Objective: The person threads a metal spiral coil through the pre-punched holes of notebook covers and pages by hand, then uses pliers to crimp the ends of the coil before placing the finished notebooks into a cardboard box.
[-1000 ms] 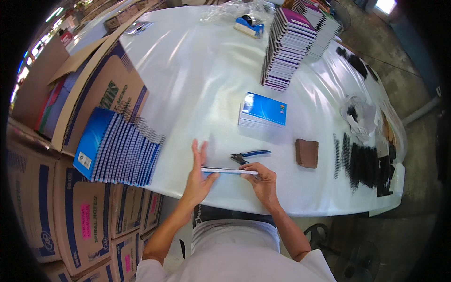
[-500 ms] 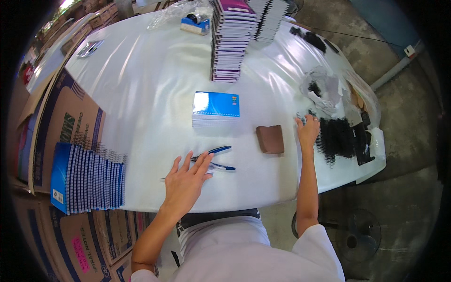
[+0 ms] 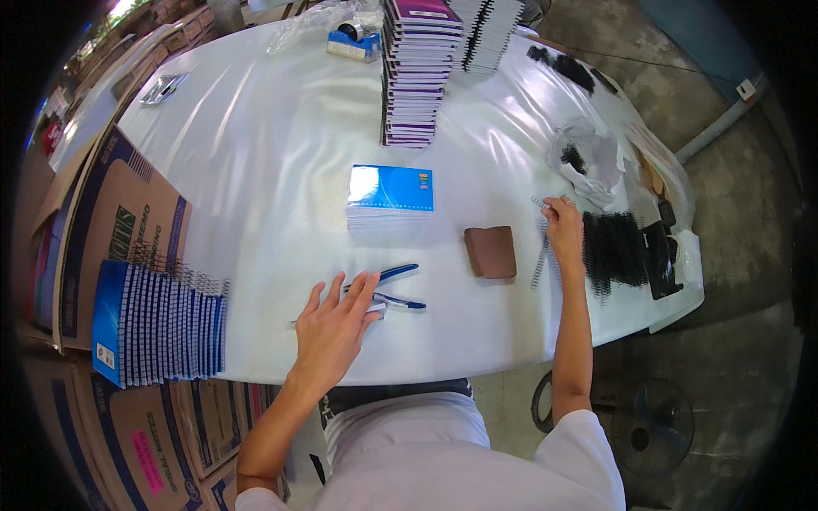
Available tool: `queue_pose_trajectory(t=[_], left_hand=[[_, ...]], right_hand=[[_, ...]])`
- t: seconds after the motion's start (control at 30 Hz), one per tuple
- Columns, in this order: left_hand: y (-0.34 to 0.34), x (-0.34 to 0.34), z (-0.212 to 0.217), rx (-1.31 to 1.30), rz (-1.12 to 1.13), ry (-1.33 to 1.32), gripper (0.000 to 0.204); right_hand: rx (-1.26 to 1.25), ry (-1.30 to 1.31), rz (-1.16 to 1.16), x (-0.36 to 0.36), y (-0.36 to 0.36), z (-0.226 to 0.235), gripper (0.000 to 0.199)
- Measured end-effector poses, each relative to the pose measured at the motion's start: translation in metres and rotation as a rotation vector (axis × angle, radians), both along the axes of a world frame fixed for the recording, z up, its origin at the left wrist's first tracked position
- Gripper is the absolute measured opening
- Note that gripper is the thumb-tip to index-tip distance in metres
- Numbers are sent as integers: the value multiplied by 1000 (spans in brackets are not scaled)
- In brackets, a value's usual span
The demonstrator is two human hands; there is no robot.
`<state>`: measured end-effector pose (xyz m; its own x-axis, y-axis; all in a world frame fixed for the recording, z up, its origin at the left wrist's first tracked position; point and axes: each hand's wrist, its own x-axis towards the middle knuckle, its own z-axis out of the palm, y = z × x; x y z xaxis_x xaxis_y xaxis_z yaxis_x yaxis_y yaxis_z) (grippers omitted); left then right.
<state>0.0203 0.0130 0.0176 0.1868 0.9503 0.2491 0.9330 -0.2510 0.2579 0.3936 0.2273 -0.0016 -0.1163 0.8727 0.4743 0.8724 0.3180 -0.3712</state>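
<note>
My right hand [image 3: 564, 232] pinches a thin dark spiral binding coil [image 3: 538, 262], which hangs down beside the fingers. Just right of it lies a dense heap of black coils [image 3: 613, 249]. My left hand [image 3: 329, 330] rests on the table with fingers spread, over part of a pair of blue-handled pliers [image 3: 397, 272]. Under its palm a small pale, flat item shows only in part. Beyond the left hand is a short stack of small blue-covered notebooks [image 3: 391, 189]. A brown block [image 3: 491, 252] sits between the two hands.
Coil-bound blue notebooks [image 3: 162, 328] stand in a row at the left edge, beside a cardboard box [image 3: 132, 187]. A tall notebook stack [image 3: 417, 85] and a blue tape dispenser [image 3: 353, 47] are at the back. A clear plastic bag [image 3: 596, 162] lies at right.
My right hand has drawn slightly left and nearer, off the heap's edge, and a single coil now hangs from its fingers. The left hand has barely moved.
</note>
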Motion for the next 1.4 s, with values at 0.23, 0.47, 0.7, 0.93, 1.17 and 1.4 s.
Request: queue_pose_trajectory(t=[0.23,0.47,0.7,0.93,1.17,1.4], left_hand=[[0,-1,-1,10,8,15,57],[2,-1,-3,6,0,1,57],[0,-1,-2,-15,3,9,58],[3,5,1,-32,-31,-43,54],[2,-4,21,-384,-156,66,47],[-2,-9,13,-225,-205,70,66]], right_hand=[[-468,496,707,-154,-121,34,25],[-731,548,843,-170,-123,24,20],[-635,267,897,-168,-124,30,20],[-440,74,821,-177,-141,48,18],[-584,50,1010,-138,-111,32,48],[-774,-250,522,-48,-44,48,70]])
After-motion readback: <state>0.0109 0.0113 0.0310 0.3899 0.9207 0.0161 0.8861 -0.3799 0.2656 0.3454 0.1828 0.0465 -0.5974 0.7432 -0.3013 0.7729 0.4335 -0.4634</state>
